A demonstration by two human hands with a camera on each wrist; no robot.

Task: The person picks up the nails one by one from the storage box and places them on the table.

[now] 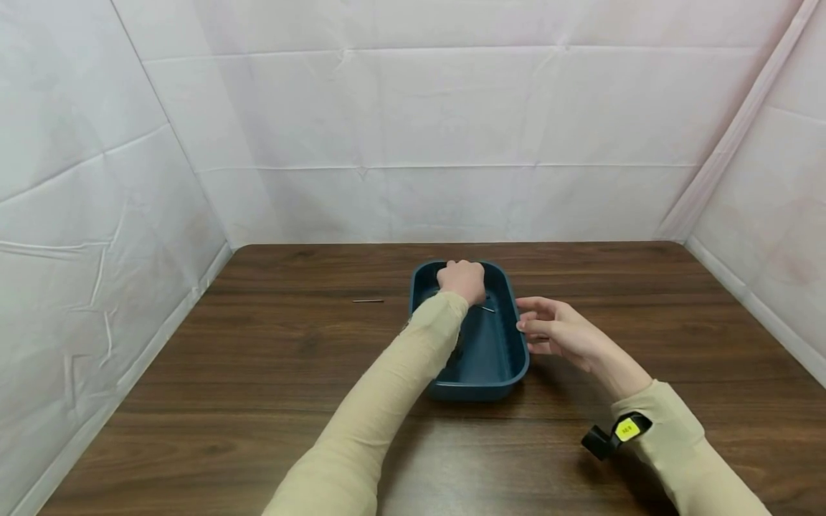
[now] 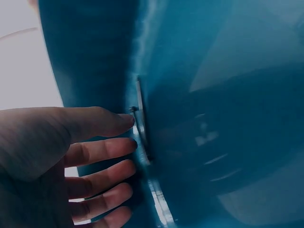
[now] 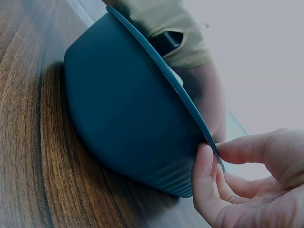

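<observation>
1. Dark blue oblong tray (image 1: 490,351) sits on the brown wooden table (image 1: 271,373), about mid-table, slightly right of centre, long axis running away from you.
2. Your left hand (image 1: 462,280) is inside the tray at its far end, forearm crossing over the near-left rim. In the head view the hand looks curled, knuckles up. The left wrist view shows the fingers (image 2: 102,151) fairly straight, side by side, tips at the tray's inner wall.
3. A thin metal pin-like piece (image 2: 141,124) lies against that inner wall right at your left fingertips. Touching or pinched: cannot tell, the view is dark and close.
4. Another short thin metal piece (image 1: 487,309) shows inside the tray just right of your left wrist.
5. Your right hand (image 1: 560,331) is at the tray's right rim, about halfway along it. Right wrist view: thumb (image 3: 205,183) under the rim edge, index finger on top, so you pinch the rim. Other fingers loosely curled behind.
6. A thin metal rod (image 1: 368,301) lies alone on the table left of the tray, well apart from it.
7. Black wrist unit with yellow label (image 1: 618,432) sits on your right sleeve.
8. White creased cloth backdrop (image 1: 413,129) closes off the table on three sides.
</observation>
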